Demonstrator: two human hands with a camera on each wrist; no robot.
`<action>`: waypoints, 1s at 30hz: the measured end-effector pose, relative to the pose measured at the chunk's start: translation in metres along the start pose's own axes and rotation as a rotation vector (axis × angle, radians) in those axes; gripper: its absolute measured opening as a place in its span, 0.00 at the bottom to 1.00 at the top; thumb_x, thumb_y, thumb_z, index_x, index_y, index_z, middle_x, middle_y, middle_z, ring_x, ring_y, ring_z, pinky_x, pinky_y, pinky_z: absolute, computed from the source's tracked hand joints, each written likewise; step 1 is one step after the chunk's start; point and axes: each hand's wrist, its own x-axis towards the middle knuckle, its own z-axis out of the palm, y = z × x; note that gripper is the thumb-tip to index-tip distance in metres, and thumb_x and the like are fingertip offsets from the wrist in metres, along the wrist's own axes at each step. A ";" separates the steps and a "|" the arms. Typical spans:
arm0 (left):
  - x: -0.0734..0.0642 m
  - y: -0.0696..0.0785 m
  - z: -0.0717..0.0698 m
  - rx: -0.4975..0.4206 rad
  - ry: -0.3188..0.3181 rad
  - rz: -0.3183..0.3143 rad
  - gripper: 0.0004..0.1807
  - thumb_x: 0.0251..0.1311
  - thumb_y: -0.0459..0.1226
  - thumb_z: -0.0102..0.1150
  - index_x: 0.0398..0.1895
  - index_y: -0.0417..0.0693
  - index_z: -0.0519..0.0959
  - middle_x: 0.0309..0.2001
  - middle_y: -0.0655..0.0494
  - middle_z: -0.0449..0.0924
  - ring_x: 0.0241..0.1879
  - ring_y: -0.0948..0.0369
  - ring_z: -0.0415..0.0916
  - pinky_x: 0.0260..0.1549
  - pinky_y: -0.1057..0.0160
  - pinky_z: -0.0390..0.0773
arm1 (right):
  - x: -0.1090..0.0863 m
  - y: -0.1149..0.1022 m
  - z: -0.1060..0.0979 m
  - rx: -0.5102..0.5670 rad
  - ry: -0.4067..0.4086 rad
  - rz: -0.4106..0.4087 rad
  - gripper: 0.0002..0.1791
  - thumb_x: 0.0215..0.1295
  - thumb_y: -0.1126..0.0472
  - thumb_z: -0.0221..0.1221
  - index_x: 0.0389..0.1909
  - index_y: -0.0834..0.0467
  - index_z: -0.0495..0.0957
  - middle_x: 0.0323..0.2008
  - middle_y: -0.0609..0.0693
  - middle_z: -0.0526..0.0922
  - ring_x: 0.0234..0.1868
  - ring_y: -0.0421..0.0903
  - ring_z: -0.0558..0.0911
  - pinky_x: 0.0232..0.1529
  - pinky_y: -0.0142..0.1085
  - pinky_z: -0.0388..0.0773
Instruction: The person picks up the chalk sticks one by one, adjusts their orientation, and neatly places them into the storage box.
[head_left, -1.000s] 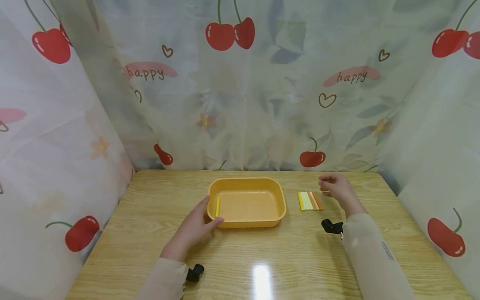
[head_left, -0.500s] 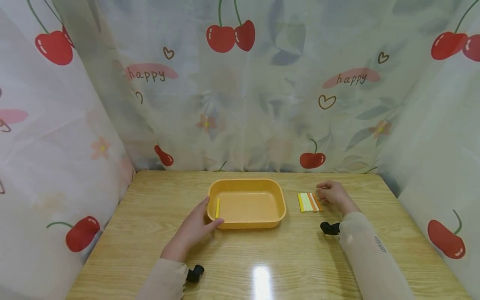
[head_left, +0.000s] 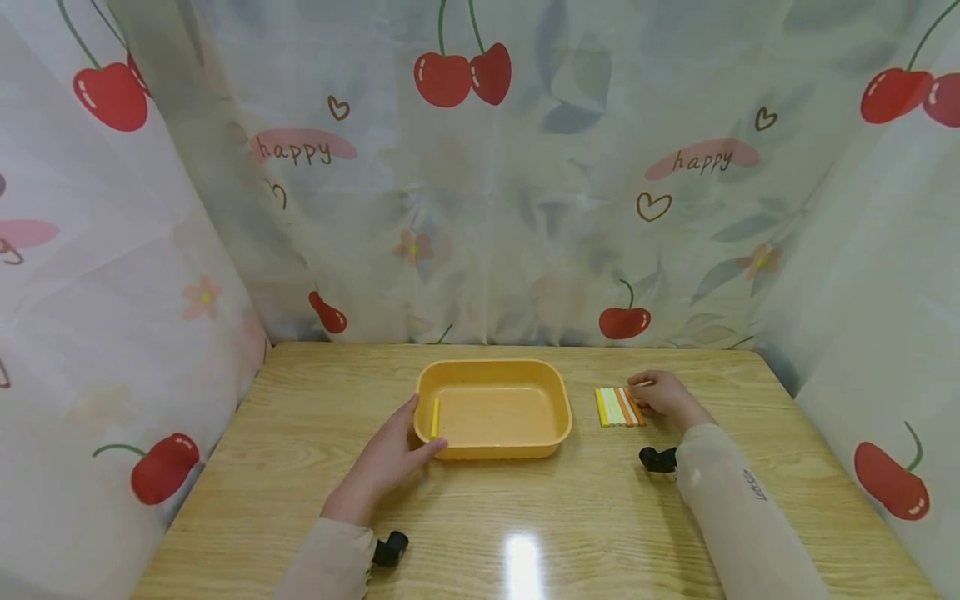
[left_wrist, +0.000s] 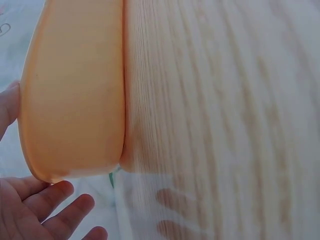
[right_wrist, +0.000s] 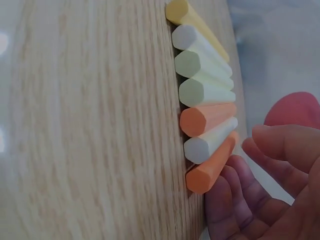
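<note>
Fingers and thumb of my left hand (head_left: pixel 385 457) grip the left front corner of a yellow-orange plastic basin (head_left: pixel 491 452); the left wrist view shows its side wall (left_wrist: pixel 80 90) and the fingertips at its rim. A yellow chalk stick (head_left: pixel 435 417) lies inside the basin along its left end. Several faceted chalk sticks (head_left: pixel 617 407) in yellow, white, pale green and orange lie side by side to the right. My right hand (head_left: pixel 663 396) is at the right end of this row. Its fingers are close beside the outermost orange chalk stick (right_wrist: pixel 207 172), while the thumb stays apart from it.
Everything lies on a wood-grain table (head_left: pixel 592 525). A cherry-printed curtain (head_left: pixel 480 208) stands behind the table and along both sides. Black wrist cameras (head_left: pixel 658 460) sit below the wrists.
My right hand has come down and a little to the left, from above and behind the chalk row to its right end. The left hand stays at the basin.
</note>
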 end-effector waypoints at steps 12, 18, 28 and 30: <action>-0.001 0.000 0.000 0.004 0.003 0.001 0.52 0.62 0.55 0.66 0.81 0.48 0.49 0.78 0.48 0.52 0.76 0.48 0.51 0.72 0.43 0.53 | 0.012 0.008 0.004 -0.150 0.011 -0.041 0.20 0.70 0.68 0.55 0.61 0.70 0.73 0.48 0.64 0.79 0.41 0.50 0.78 0.36 0.36 0.79; -0.001 0.001 0.000 0.014 0.005 -0.013 0.52 0.62 0.56 0.65 0.81 0.50 0.48 0.78 0.49 0.52 0.76 0.48 0.51 0.72 0.43 0.53 | 0.010 0.008 0.004 -0.182 0.022 -0.053 0.19 0.70 0.68 0.55 0.60 0.71 0.74 0.49 0.66 0.79 0.40 0.48 0.79 0.34 0.35 0.79; -0.001 0.003 0.000 0.017 0.004 -0.033 0.51 0.63 0.55 0.65 0.81 0.51 0.48 0.79 0.50 0.52 0.77 0.49 0.50 0.73 0.44 0.53 | 0.003 0.006 0.001 -0.226 0.028 -0.060 0.20 0.69 0.68 0.56 0.59 0.71 0.73 0.48 0.67 0.79 0.39 0.49 0.80 0.34 0.36 0.80; -0.001 0.003 0.000 0.017 0.007 -0.029 0.51 0.63 0.55 0.65 0.81 0.50 0.49 0.79 0.50 0.52 0.76 0.49 0.50 0.72 0.43 0.53 | 0.002 0.006 0.001 -0.237 0.022 -0.067 0.20 0.69 0.67 0.57 0.59 0.72 0.73 0.47 0.67 0.79 0.38 0.49 0.81 0.34 0.36 0.80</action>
